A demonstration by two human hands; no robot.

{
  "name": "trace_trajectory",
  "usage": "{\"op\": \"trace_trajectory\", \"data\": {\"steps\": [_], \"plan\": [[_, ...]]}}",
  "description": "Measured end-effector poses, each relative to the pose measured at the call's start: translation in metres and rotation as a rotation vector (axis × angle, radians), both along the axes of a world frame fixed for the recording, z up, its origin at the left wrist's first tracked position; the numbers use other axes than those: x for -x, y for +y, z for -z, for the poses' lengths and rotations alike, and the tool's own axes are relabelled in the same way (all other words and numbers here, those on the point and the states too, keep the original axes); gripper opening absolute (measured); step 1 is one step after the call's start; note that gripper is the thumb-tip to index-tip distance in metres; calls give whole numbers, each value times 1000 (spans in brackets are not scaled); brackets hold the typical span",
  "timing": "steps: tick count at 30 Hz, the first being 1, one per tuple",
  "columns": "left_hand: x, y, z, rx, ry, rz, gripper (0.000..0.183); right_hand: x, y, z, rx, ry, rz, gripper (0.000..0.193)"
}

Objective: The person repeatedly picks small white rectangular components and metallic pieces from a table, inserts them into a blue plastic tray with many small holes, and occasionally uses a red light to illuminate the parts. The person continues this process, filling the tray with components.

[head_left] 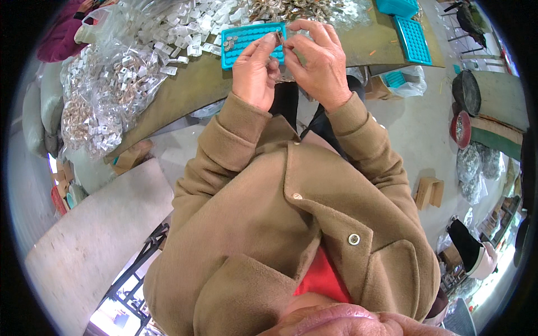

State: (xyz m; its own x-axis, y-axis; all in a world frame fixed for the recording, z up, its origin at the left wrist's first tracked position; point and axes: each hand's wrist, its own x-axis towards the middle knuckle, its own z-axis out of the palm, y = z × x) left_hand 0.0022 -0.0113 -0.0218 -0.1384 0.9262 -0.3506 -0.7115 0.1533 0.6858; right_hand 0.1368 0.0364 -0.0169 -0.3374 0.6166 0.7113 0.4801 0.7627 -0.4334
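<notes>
Both hands work up over a turquoise rectangular plastic tray with rows of small pockets [249, 37], at the near edge of an olive-green counter [193, 84]. Left hand [255, 73] and right hand [320, 61] meet above the tray's right end. Between the fingertips: 1 small dark, metallic-looking part [279, 37], too small to identify.

Why this layout, my read: tray sits close to the body, so reach is short; holding the part over its right end leaves the left pockets uncovered. A few small round greyish pieces [230, 42] sit in that left end. Loose pile of small white plastic housings [193, 33] lies just behind and left, brass-coloured metal pieces [291, 10] behind, both probably there for easy picking. Clear plastic bag of white and brass-coloured bits [106, 95] is farther left; a 2nd turquoise pocketed tray [413, 42] is well off to the right, likely out of the way.

Grip, left: thumb and index nearly closed, tips pinching the part; other fingers curled in. Probably the steadying side.

Grip, right: thumb and index bent toward the same part, small gap between them, other fingers loosely bent. Can't tell whether the tips pinch it or only touch.
</notes>
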Motion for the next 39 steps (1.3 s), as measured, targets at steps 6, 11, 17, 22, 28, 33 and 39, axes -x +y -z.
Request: {"op": "trace_trajectory", "data": {"steps": [6, 11, 17, 22, 28, 33, 39], "plan": [[14, -14, 3, -36, -203, 110, 9, -4, -13, -6, 79, 115, -189, 9], [16, -24, -2, -54, -126, 209, 16, -7, -14, -9, 468, 290, -280, 19], [17, -31, -4, -58, -180, 300, 23, -5, -27, -1, 815, 481, -395, 19], [21, -39, -8, 35, 142, 259, 11, -1, -32, 5, 779, 500, -273, 17], [14, -45, -6, -62, 312, 124, 5, 7, -43, 3, 737, 486, -220, 16], [16, -47, -5, -60, 249, 62, 6, 25, -49, 5, 847, 866, -229, 16], [24, -47, -2, -64, 348, 52, 11, 13, -44, 12, 1262, 773, -410, 13]]}}
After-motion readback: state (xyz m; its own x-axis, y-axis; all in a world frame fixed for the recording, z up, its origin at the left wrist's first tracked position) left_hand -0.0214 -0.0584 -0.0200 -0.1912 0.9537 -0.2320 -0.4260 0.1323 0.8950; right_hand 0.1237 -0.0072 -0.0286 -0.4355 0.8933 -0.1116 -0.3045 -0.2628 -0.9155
